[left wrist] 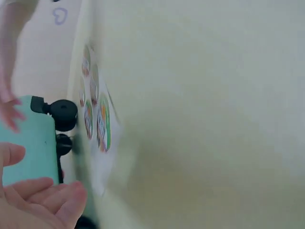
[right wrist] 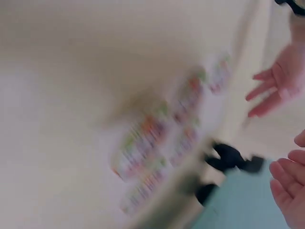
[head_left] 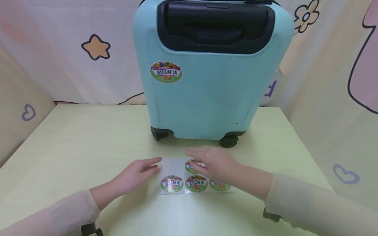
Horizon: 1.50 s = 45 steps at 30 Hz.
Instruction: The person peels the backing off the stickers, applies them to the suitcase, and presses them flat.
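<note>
A sheet of oval fruit stickers (head_left: 172,168) lies on the table in front of the suitcase (head_left: 206,95). Three stickers show along its near row and one above; the right hand covers part of the sheet. My left hand (head_left: 136,175) is beside the sheet's left edge, fingers relaxed and holding nothing. Over the sheet's right side hovers my right hand (head_left: 214,162), slightly blurred, its fingers loosely extended with nothing gripped. One matching oval sticker (head_left: 166,72) is stuck on the upper left of the light blue suitcase. In the left wrist view, the left hand (left wrist: 40,202) has its palm turned up.
The suitcase stands upright on small black wheels (head_left: 228,141) at the back of the pale table (head_left: 73,141). Behind it hangs a patterned cloth (head_left: 68,72), and a thin black cable (head_left: 130,97) runs along the table's back edge.
</note>
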Each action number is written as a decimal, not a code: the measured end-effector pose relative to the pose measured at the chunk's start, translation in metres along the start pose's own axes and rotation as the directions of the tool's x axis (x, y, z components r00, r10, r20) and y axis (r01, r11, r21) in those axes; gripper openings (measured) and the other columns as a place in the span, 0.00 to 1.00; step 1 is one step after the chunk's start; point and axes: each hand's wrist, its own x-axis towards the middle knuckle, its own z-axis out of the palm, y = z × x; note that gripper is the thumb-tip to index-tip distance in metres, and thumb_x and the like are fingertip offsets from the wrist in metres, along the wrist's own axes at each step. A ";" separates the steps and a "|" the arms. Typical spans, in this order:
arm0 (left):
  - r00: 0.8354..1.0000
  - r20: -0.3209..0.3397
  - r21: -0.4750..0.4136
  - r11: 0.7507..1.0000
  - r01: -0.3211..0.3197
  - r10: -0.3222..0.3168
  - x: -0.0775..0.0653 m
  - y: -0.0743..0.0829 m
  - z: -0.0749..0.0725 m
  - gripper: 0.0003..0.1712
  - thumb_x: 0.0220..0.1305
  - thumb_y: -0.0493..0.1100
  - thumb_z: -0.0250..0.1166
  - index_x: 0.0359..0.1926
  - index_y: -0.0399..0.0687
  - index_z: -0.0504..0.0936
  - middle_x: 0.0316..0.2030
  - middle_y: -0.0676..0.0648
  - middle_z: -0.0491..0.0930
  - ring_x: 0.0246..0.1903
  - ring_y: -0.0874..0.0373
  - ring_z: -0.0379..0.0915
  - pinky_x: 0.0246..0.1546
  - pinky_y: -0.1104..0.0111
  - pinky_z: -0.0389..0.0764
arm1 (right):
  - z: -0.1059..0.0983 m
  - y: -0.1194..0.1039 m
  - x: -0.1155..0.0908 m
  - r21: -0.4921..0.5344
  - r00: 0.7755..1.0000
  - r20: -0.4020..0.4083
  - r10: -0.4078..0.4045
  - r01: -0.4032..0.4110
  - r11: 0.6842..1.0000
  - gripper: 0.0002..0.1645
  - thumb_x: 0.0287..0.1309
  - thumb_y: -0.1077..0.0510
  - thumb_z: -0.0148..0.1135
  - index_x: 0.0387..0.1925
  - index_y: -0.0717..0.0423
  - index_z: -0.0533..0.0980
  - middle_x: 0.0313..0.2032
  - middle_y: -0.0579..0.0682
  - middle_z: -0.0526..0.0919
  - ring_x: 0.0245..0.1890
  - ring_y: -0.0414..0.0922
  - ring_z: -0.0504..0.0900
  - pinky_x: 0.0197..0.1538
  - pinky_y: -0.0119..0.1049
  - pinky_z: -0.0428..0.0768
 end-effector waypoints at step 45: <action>0.975 0.148 -0.509 0.833 0.218 -0.165 0.008 0.006 0.045 0.17 0.61 0.44 0.62 0.44 0.34 0.81 0.36 0.47 0.83 0.37 0.59 0.77 0.31 0.69 0.76 | 0.052 -0.028 -0.005 0.334 0.967 0.144 0.210 -0.247 0.910 0.07 0.57 0.55 0.63 0.36 0.53 0.82 0.30 0.42 0.85 0.29 0.32 0.80 0.30 0.23 0.74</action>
